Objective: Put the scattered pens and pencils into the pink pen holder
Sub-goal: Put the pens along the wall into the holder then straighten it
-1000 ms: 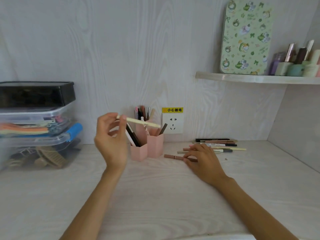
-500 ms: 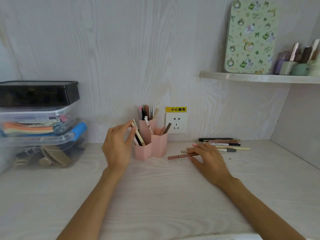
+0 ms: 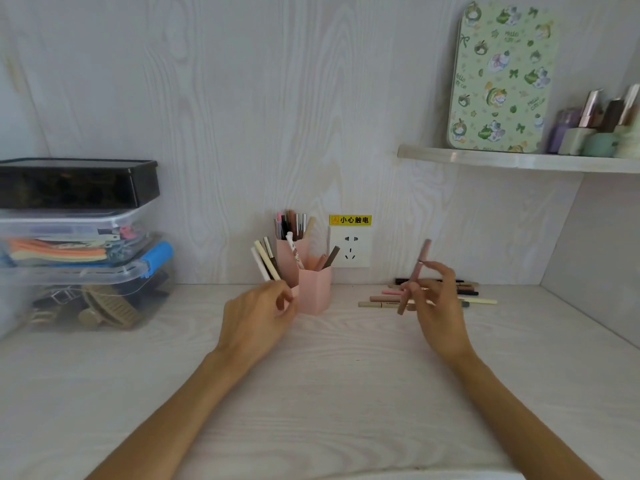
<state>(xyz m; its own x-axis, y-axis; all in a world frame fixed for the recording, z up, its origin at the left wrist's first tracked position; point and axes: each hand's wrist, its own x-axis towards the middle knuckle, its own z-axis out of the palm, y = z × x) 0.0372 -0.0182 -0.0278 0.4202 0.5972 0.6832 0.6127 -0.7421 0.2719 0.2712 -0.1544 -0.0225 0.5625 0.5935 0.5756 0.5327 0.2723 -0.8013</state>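
Note:
The pink pen holder stands against the back wall with several pens upright in its compartments, among them a cream pen leaning out at the left. My left hand hovers just left of the holder's front, fingers loosely curled and holding nothing. My right hand pinches a brown-pink pen and holds it tilted, tip up, above the desk. Behind that hand several scattered pens lie in a loose row on the desk.
Stacked clear storage boxes with a black lid on top fill the left side. A wall socket with a yellow warning label sits right behind the holder. A shelf at upper right carries a green tin and small bottles.
My left hand let the cream pen go into the holder and dropped lower. My right hand lifted the brown-pink pen off the desk and tilted it upward.

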